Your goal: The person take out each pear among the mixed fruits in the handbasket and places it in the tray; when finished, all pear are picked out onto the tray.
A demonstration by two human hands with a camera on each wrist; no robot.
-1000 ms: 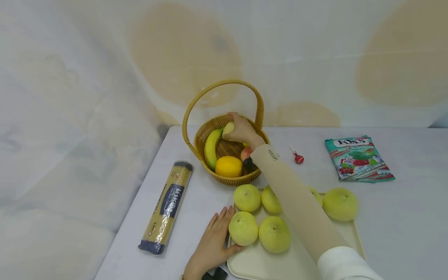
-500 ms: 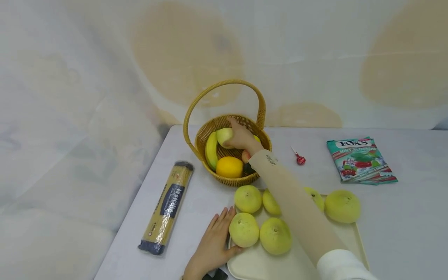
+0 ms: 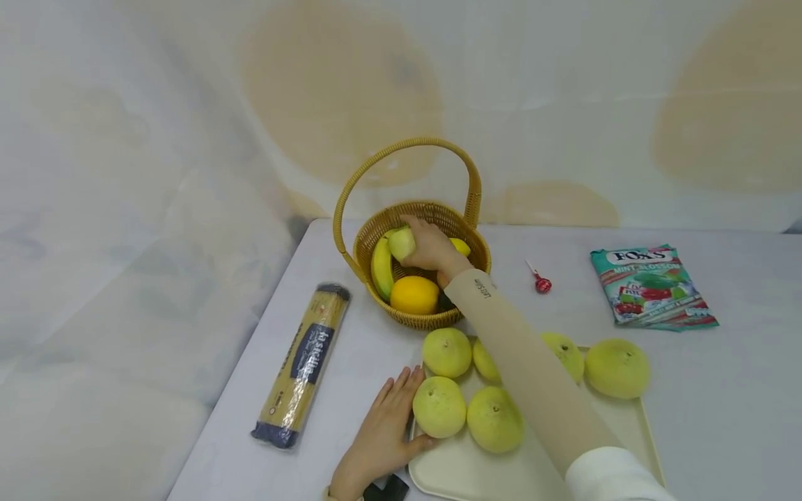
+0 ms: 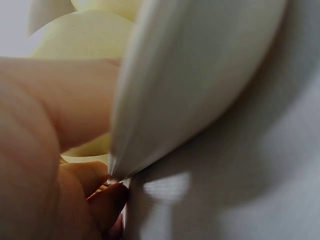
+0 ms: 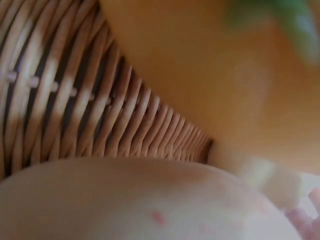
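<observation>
My right hand [image 3: 429, 245] reaches into the wicker basket [image 3: 426, 321] and grips a pale green fruit [image 3: 402, 243], resembling an apple, against a banana [image 3: 381, 268]. A yellow, lemon-like fruit [image 3: 415, 296] lies in the basket's front. In the right wrist view, an orange fruit [image 5: 200, 65] with a green stem fills the upper right, beside the woven wall [image 5: 80, 100]. My left hand [image 3: 383, 424] rests at the left edge of the cream tray [image 3: 438, 480], fingers straight and thumb over the rim. Round yellow-green fruits [image 3: 439, 408] sit on the tray, some partly hidden by the right sleeve.
A pack of spaghetti [image 3: 303, 365] lies left of the basket. To the right are a red lollipop [image 3: 541, 284] and a green candy bag [image 3: 653, 289]. The basket's tall handle [image 3: 410, 142] arches above my right hand. A patterned cloth [image 3: 539, 104] hangs behind the table.
My right hand has come slightly nearer with the pale green fruit, which has shifted left beside the banana. The left hand stays at the tray. The view has shifted a little.
</observation>
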